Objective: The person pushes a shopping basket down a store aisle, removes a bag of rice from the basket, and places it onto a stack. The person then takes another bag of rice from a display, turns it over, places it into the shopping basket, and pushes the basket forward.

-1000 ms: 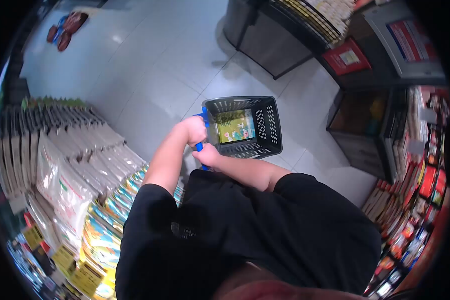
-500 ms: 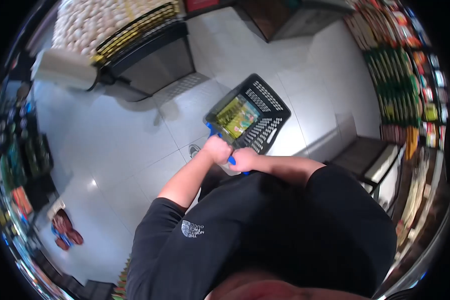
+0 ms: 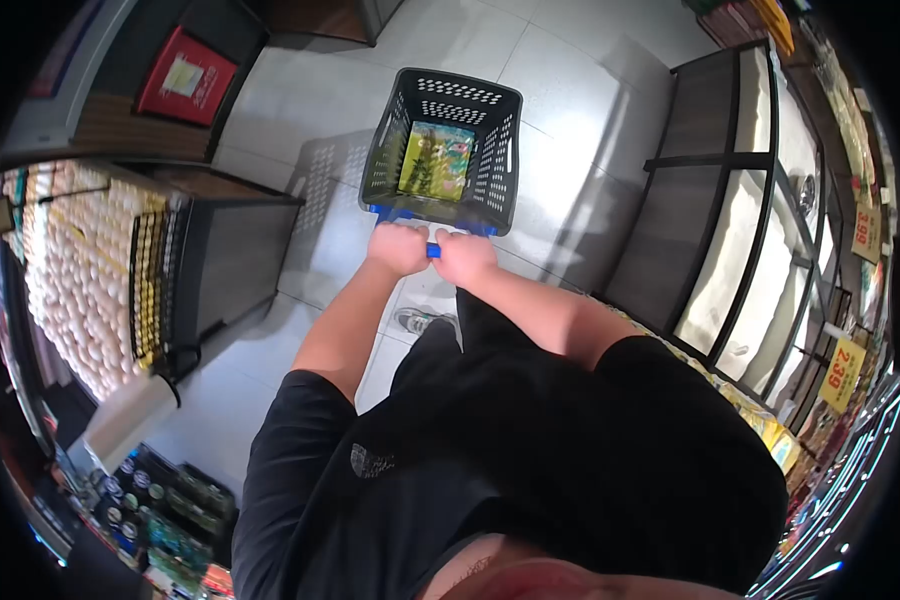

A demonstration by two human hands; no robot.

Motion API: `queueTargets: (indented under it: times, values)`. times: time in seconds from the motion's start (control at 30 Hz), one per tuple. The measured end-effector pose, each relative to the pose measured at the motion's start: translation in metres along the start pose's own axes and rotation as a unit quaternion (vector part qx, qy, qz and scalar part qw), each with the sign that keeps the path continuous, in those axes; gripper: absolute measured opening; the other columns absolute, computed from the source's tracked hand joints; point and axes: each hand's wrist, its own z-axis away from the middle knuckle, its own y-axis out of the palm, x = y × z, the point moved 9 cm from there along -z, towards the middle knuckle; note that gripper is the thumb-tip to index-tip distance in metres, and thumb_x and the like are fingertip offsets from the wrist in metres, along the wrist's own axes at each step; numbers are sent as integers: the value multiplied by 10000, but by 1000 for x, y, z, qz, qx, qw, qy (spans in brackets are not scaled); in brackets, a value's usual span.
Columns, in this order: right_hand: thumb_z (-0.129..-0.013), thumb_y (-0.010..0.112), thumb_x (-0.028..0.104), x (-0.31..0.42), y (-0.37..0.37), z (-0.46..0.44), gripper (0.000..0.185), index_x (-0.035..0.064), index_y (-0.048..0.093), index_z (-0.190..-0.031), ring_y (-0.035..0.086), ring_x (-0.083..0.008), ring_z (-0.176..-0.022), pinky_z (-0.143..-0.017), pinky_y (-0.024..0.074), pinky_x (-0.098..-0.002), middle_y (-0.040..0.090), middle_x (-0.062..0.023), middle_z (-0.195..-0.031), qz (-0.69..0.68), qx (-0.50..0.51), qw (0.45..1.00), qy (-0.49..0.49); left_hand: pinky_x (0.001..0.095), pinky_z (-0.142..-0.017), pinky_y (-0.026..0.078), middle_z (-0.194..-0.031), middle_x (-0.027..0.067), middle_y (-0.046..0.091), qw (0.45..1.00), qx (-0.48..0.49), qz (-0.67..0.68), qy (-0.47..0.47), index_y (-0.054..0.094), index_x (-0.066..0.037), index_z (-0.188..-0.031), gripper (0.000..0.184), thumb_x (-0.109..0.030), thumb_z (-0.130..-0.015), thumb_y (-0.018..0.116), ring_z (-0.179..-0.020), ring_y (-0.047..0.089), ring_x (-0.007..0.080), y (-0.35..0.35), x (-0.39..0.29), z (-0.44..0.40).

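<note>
Both my hands are wrapped around the blue handle (image 3: pixel 433 250) of a shopping cart, close together near its middle. My left hand (image 3: pixel 398 249) closes on the left part, and my right hand (image 3: pixel 465 260) grips just beside it, with a short piece of blue showing between them. Ahead of the handle is the cart's dark perforated basket (image 3: pixel 513 150). At the bottom of the basket shows a flat yellow-green printed panel or pack (image 3: pixel 438 160); I cannot tell which. The lower cart frame is mostly hidden.
A display heaped with eggs (image 3: pixel 80 270) stands on the left, with a dark-sided stand (image 3: pixel 232 265) beside the cart's path. A black-framed shelf unit (image 3: pixel 710 160) with price tags (image 3: pixel 842 372) nearby lines the right. Bottles (image 3: pixel 160 500) fill the lower left. Pale floor tiles (image 3: pixel 555 75) run ahead.
The cart, tilted to the upper right before, now points straight ahead. The egg display has shifted down and left in view, and the right-hand shelf appears larger. Both hands keep their grip.
</note>
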Motion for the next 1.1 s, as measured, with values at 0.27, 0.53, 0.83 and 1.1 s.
queueTargets:
  times: [0.27,0.53,0.83,1.1]
  values:
    - [-891,575,227,-51,-79,-91,265,61,644,-1086,739,-361,-909,-776,589,-488,755,-176,-994,-59,52,997,28,479,-744,585,-857,146,757,988,136,-74,-18,741,-135,-880,228,-330,-822,638,-809,743,324,-42,27,-128]
    - [-886,565,300,-91,-153,-173,292,90,748,-975,729,-359,-985,-865,581,-473,760,-157,-1035,-61,94,990,81,484,-782,583,-894,150,759,983,169,-68,34,758,-147,-899,216,-312,-805,655,-858,743,331,-74,59,-245]
    - [-906,524,354,-172,-242,-283,368,112,741,-1076,712,-347,-1044,-922,565,-462,751,-161,-1089,-85,76,970,216,475,-812,584,-960,155,768,951,261,-71,150,800,-145,-897,240,-254,-783,620,-924,741,347,-130,74,-421]
    - [-889,569,344,-263,-326,-354,331,123,762,-1043,731,-324,-1005,-874,584,-448,762,-144,-1060,-97,46,958,265,478,-817,584,-993,174,762,927,299,-93,208,797,-111,-907,284,-275,-792,596,-934,733,364,-155,59,-572]
